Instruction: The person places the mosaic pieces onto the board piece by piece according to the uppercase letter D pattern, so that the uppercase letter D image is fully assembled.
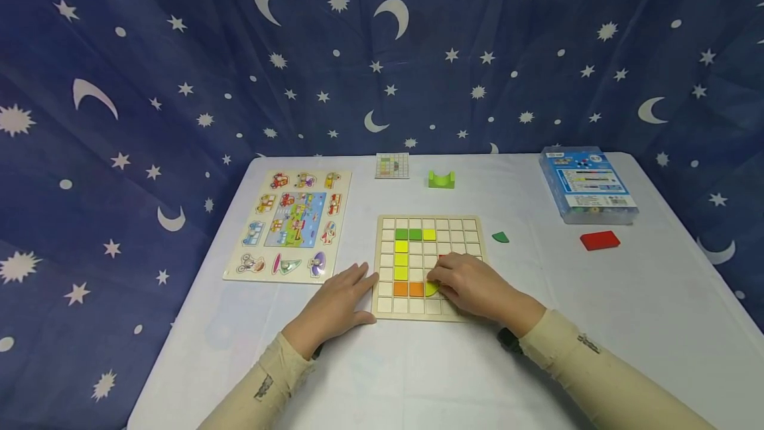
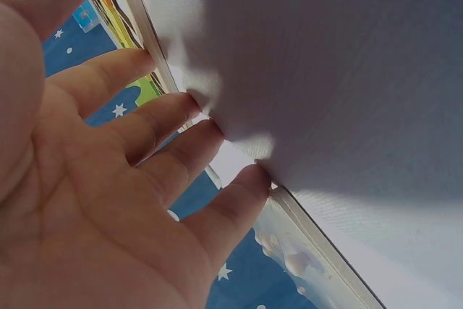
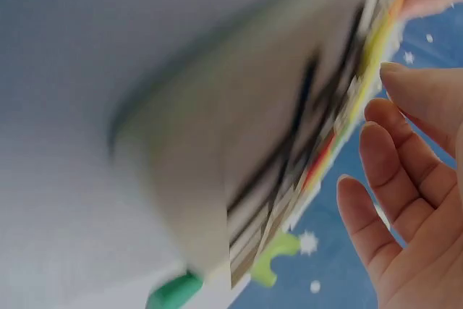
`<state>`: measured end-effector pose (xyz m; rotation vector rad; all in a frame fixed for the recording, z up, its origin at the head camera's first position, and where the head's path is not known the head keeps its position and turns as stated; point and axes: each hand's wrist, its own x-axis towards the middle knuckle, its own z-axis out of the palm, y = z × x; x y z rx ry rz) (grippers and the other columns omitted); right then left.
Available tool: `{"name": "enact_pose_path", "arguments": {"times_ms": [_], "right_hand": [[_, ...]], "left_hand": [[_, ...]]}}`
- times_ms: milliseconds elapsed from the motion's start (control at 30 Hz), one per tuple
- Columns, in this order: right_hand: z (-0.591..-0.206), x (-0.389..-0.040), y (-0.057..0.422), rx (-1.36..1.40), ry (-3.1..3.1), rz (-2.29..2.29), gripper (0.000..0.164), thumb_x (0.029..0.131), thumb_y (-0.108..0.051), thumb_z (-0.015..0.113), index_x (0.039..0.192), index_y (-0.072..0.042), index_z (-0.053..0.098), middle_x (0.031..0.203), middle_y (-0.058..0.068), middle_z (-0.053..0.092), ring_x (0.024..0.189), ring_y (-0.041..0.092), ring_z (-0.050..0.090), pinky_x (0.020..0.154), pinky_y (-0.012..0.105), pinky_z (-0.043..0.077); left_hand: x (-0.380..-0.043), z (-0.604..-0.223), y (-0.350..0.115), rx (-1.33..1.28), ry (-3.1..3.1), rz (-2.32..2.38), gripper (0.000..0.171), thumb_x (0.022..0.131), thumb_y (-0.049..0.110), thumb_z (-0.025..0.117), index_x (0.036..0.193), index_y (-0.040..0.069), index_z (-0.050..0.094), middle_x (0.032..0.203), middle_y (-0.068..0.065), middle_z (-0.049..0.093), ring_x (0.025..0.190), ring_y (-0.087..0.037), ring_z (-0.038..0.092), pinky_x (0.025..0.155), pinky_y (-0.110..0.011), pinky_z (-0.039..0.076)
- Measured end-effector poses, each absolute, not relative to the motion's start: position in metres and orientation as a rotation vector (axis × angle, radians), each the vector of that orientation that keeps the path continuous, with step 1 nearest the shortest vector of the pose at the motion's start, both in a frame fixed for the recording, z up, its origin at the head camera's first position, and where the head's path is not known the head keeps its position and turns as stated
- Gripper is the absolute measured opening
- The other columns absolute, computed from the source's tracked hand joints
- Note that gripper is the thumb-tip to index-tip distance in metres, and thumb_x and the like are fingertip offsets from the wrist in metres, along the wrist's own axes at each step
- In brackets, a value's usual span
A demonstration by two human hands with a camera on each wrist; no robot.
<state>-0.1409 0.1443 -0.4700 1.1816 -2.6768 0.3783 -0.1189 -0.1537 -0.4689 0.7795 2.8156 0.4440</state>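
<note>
A wooden grid board (image 1: 416, 261) lies on the table, with green, yellow and orange square tiles (image 1: 400, 259) in its cells. At the board's left edge rests my left hand (image 1: 339, 304), fingers spread; its fingertips meet the edge in the left wrist view. My right hand (image 1: 474, 284) is over the board's right part, fingers loosely bent. Its fingertips are right at a yellow-green rounded piece (image 1: 431, 288) beside the orange tiles. In the right wrist view, nothing shows between thumb and fingers. A red piece (image 1: 442, 257) is partly hidden behind that hand.
A green quarter-round piece (image 1: 500, 237) lies right of the board. Behind stand a pattern card (image 1: 392, 166) and a light-green notched block (image 1: 441, 180). A vehicle puzzle (image 1: 239, 264) is at left. At right are a plastic box (image 1: 587, 184) and a red block (image 1: 599, 240).
</note>
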Motion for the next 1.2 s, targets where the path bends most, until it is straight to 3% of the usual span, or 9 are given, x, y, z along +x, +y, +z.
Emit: {"name": "enact_pose_path", "arguments": {"times_ms": [167, 400, 667, 833, 933, 1033, 1200], "right_hand": [[-0.458, -0.145, 0.172, 1.003, -2.783, 0.376, 0.021, 0.084, -0.013, 0.08, 0.104, -0.012, 0.075, 0.096, 0.0, 0.067, 0.086, 0.016, 0.062, 0.078, 0.034, 0.055], [-0.449, -0.147, 0.229, 0.631, -3.041, 0.338, 0.022, 0.083, -0.012, 0.079, 0.105, -0.007, 0.075, 0.092, 0.001, 0.067, 0.083, 0.018, 0.063, 0.081, 0.043, 0.057], [-0.459, -0.134, 0.233, 0.543, -3.202, 0.331, 0.029, 0.08, -0.03, 0.083, 0.101, -0.012, 0.074, 0.08, -0.006, 0.061, 0.071, 0.011, 0.053, 0.069, 0.034, 0.054], [-0.462, -0.132, 0.23, 0.602, -3.139, 0.309, 0.022, 0.079, -0.011, 0.082, 0.101, -0.014, 0.077, 0.087, -0.002, 0.062, 0.075, 0.014, 0.057, 0.073, 0.035, 0.057], [-0.462, -0.133, 0.233, 0.575, -3.098, 0.283, 0.029, 0.078, -0.002, 0.08, 0.104, -0.014, 0.077, 0.096, 0.005, 0.064, 0.083, 0.021, 0.063, 0.078, 0.043, 0.058], [-0.463, -0.132, 0.235, 0.493, -3.092, 0.273, 0.031, 0.079, -0.01, 0.082, 0.108, -0.01, 0.073, 0.1, 0.01, 0.063, 0.083, 0.024, 0.062, 0.077, 0.046, 0.057], [-0.467, -0.133, 0.235, 0.438, -3.107, 0.284, 0.034, 0.077, -0.027, 0.085, 0.102, -0.008, 0.072, 0.091, 0.006, 0.061, 0.072, 0.018, 0.054, 0.067, 0.04, 0.053]], "left_hand": [[-0.119, -0.469, -0.154, 0.777, 2.814, 0.445, 0.077, 0.082, 0.039, 0.08, 0.148, 0.012, 0.048, 0.155, -0.016, 0.04, 0.144, -0.035, 0.034, 0.114, -0.054, 0.034], [-0.12, -0.47, -0.154, 0.78, 2.827, 0.427, 0.078, 0.082, 0.04, 0.08, 0.148, 0.013, 0.048, 0.154, -0.016, 0.04, 0.144, -0.034, 0.035, 0.113, -0.053, 0.035], [-0.12, -0.468, -0.153, 0.775, 2.818, 0.439, 0.078, 0.082, 0.039, 0.08, 0.147, 0.012, 0.049, 0.154, -0.016, 0.04, 0.144, -0.034, 0.034, 0.114, -0.053, 0.034], [-0.12, -0.469, -0.153, 0.774, 2.809, 0.446, 0.077, 0.082, 0.038, 0.08, 0.147, 0.012, 0.048, 0.154, -0.016, 0.04, 0.144, -0.035, 0.034, 0.114, -0.053, 0.034], [-0.12, -0.47, -0.153, 0.769, 2.808, 0.438, 0.078, 0.082, 0.039, 0.08, 0.148, 0.013, 0.048, 0.155, -0.016, 0.04, 0.144, -0.034, 0.034, 0.114, -0.053, 0.034], [-0.12, -0.469, -0.153, 0.765, 2.809, 0.433, 0.078, 0.082, 0.039, 0.08, 0.148, 0.013, 0.048, 0.155, -0.015, 0.04, 0.144, -0.034, 0.034, 0.114, -0.053, 0.034], [-0.12, -0.468, -0.152, 0.769, 2.814, 0.427, 0.078, 0.082, 0.039, 0.08, 0.148, 0.013, 0.048, 0.155, -0.015, 0.04, 0.145, -0.034, 0.034, 0.114, -0.053, 0.034]]}}
